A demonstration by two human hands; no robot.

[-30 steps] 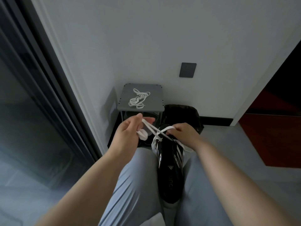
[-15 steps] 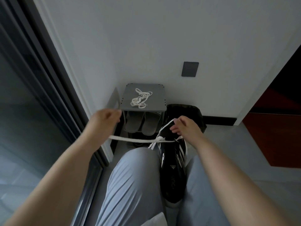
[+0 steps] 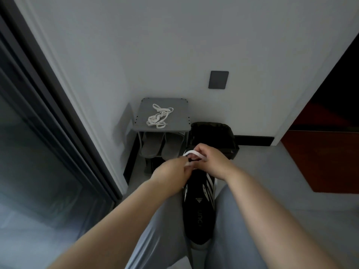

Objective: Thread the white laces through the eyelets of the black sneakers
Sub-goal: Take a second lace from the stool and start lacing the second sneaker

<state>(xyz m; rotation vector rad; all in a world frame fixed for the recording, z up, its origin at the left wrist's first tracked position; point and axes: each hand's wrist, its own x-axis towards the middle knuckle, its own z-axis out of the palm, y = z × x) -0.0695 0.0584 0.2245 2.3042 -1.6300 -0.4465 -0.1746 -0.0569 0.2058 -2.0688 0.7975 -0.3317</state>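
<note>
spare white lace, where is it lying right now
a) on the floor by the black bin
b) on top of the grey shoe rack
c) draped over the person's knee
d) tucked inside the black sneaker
B: the spare white lace lies bundled on the top shelf of the grey shoe rack, above the slippers, while the other lace is held at the black sneaker.

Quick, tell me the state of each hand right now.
Left hand: pinching the flat white shoelace over the black striped sneaker.
Right hand: fingers curled, gripping the same lace's loop.
</note>
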